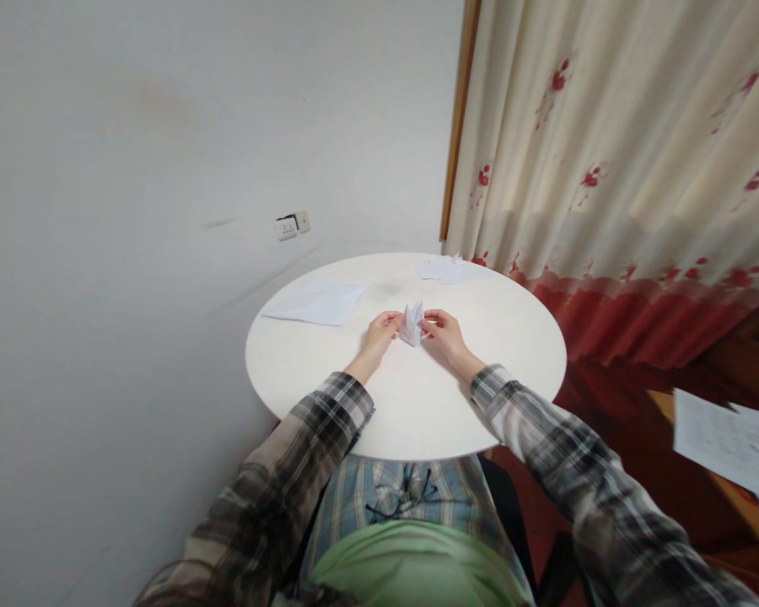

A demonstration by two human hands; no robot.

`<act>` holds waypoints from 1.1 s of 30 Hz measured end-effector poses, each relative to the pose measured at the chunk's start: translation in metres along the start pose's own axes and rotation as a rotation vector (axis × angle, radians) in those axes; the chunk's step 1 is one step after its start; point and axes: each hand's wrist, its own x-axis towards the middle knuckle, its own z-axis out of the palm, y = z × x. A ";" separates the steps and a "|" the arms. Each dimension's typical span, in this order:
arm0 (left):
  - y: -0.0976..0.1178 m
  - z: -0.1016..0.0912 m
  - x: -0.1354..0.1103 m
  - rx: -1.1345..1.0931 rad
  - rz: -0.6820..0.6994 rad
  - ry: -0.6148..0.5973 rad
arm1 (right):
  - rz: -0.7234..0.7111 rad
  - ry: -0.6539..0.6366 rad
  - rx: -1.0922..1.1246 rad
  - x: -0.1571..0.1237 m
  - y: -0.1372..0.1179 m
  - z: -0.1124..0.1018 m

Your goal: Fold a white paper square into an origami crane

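A small folded white paper piece (412,323) stands up over the middle of the round white table (329,388). My left hand (381,329) pinches its left side. My right hand (441,328) pinches its right side. Both hands have their fingers closed on the paper and rest low over the tabletop. Plaid sleeves cover both forearms.
A flat white paper sheet (320,302) lies on the table's left part. More crumpled white paper (446,269) lies at the far edge. A wall with a socket (292,225) is behind, a flowered curtain (613,169) to the right, and loose sheets (727,443) on a wooden surface at lower right.
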 end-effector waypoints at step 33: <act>-0.003 0.002 0.000 -0.053 -0.019 -0.044 | -0.053 0.085 -0.102 -0.001 -0.002 -0.003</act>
